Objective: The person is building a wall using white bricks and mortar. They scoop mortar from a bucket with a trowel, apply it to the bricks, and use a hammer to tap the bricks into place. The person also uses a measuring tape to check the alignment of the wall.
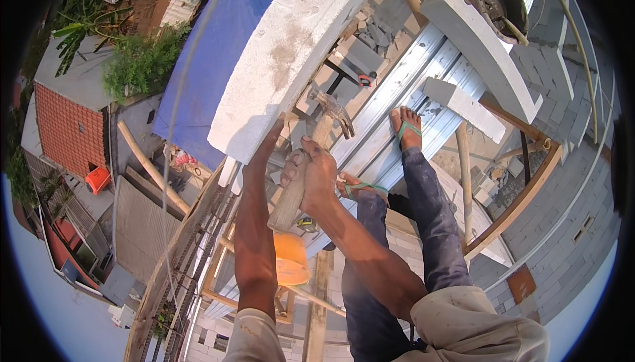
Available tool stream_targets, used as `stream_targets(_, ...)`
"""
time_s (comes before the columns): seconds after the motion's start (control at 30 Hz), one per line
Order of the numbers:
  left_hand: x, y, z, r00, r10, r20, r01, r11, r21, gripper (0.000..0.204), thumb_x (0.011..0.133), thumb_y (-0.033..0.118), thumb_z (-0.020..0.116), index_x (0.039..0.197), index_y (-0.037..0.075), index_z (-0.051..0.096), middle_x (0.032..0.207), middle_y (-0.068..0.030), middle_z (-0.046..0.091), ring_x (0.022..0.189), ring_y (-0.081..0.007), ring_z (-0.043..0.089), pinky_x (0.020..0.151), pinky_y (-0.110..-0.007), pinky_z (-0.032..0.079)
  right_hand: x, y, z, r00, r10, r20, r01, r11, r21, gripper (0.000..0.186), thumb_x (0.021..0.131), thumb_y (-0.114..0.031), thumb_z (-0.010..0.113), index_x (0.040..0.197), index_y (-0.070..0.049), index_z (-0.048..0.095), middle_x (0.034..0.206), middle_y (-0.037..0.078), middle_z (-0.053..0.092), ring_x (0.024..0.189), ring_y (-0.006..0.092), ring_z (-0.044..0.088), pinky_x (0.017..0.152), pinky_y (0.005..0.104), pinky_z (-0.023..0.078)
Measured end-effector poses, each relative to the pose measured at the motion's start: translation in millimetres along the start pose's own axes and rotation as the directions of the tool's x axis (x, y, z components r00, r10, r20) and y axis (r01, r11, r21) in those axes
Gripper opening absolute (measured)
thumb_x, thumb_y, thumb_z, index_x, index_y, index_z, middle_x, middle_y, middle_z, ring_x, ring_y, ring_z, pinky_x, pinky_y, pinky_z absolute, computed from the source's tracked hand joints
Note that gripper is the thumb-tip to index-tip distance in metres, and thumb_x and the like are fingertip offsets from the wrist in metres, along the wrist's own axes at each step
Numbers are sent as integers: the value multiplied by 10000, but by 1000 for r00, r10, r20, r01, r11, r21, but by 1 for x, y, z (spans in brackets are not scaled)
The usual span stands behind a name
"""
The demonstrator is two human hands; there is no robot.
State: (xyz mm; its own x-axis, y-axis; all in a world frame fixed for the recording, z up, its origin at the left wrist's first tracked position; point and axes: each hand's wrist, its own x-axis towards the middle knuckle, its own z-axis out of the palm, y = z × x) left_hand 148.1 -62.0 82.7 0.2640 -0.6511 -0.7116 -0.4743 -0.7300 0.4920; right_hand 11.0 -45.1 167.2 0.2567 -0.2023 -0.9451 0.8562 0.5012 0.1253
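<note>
A claw hammer with a thick wooden handle is in my right hand, whose fingers wrap round the handle. The metal head points up and away, and the handle's butt hangs below the fist. My left hand lies stretched out against the lower side of a long, pale aerated-concrete block, fingers extended along its edge and partly hidden. The hammer head is apart from the block, to its right.
Under my sandalled feet lie ribbed metal sheets. More pale blocks and a black bucket of mortar stand at the right. An orange bucket is below my arms. Past the wall at left are lower roofs and a blue tarp.
</note>
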Motion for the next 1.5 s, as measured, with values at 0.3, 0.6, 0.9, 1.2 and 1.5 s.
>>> stream_targets(0.3,10,-12,5,1000,-15,-9,15,1000,18,580,958,476,720,1297,7,695,1260,-188,725,1165,-320,661,1010,-432,485,-1,-6,12,994,-110,-1,109,991,-82,211,1079,-275,552,1199,-108,599,724,15,503,532,134,468,485,347,437)
stream_targets(0.6,-6,-6,4,987,93,-133,-104,991,-83,433,950,408,738,1214,65,744,1057,-99,753,984,-218,693,865,-375,526,-5,-52,22,988,-150,42,156,967,-202,149,1056,-245,558,999,-116,509,707,35,506,500,196,482,454,391,427)
stream_targets(0.9,-108,29,41,898,7,-439,37,995,91,327,921,253,779,1120,-2,731,1023,-169,711,995,-329,687,923,-466,504,-18,-130,34,966,-256,42,258,932,-254,100,1054,-192,556,1025,-117,496,683,33,490,478,198,476,442,394,421)
stream_targets(1.2,-48,277,-2,444,857,-262,-502,480,719,956,771,243,886,1570,57,394,1452,-196,530,1330,-382,506,1078,-535,355,-2,-205,54,969,-208,133,238,932,-273,143,1037,-232,590,1092,-118,523,671,21,493,476,183,483,433,375,421)
stream_targets(1.5,-7,297,0,705,683,-190,-334,556,761,1099,816,362,860,1668,81,225,1302,-201,563,1163,-383,573,907,-539,447,9,-225,94,973,-192,128,214,958,-191,168,1053,-198,551,1184,-100,513,729,25,487,501,176,479,453,365,438)
